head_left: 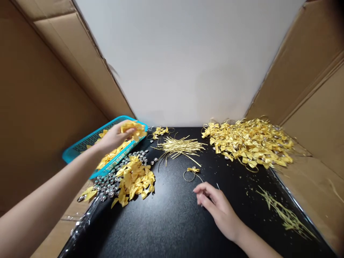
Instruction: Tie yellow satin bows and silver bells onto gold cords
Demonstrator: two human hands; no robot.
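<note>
My left hand reaches over the rim of a turquoise plastic basket, closed on a bunch of yellow ribbon bows. More bows lie inside the basket. My right hand hovers above the black tabletop with its fingers curled together. A thin, shiny sliver sticks up behind that hand; whether the fingers grip it is hidden. Just beyond the fingertips lies one finished bow with a silvery bead and a looped gold cord.
Loose yellow bows and silvery beads are heaped before the basket. Gold cords lie in the centre. A large pile of corded bows stands back right, cord scraps nearer. Cardboard walls flank the table.
</note>
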